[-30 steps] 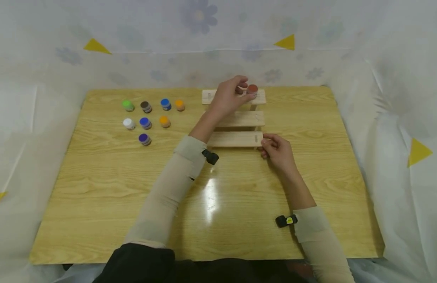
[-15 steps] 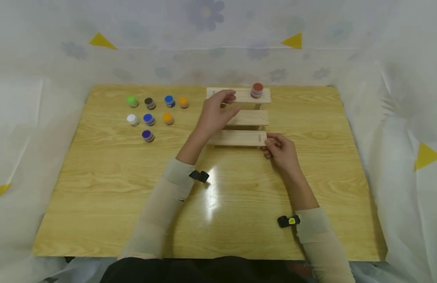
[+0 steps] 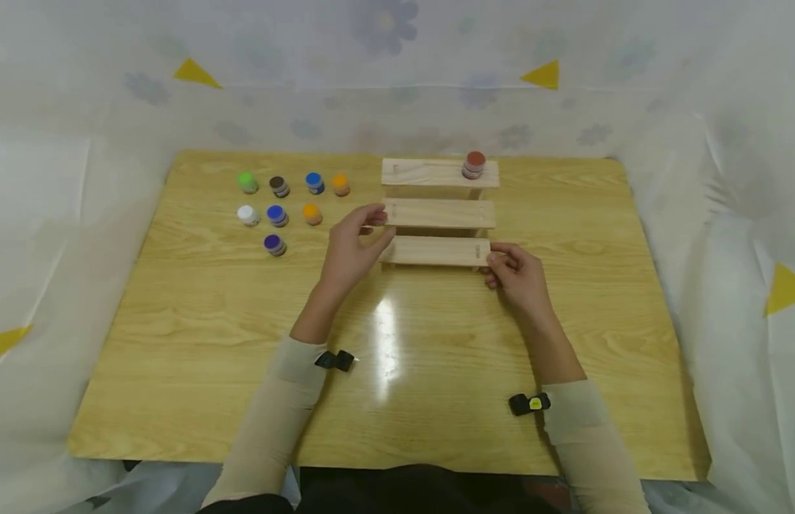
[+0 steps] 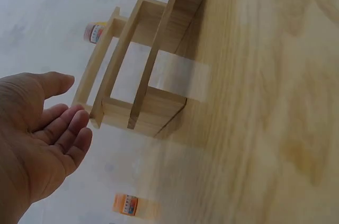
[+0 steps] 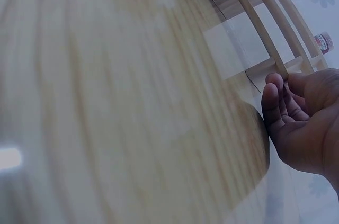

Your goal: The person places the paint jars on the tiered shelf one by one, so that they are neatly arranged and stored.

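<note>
A three-step wooden shelf stands toward the back of the table. On the right part of its top step sits a small paint jar with a red-brown lid. My left hand is beside the shelf's left end, fingers relaxed and slightly bent, holding nothing; in the left wrist view its palm shows near the step ends. My right hand pinches the right end of the lowest step between thumb and fingers, as the right wrist view also shows with the step edge at the fingertips.
Left of the shelf stand several paint jars: green, black, blue, orange, white and purple among them. White patterned sheeting walls the table at the back and sides.
My left hand has let go of the red-brown-lidded jar on the top step and drawn back toward the lower left, to the shelf's left end. My right hand keeps its pinch.
</note>
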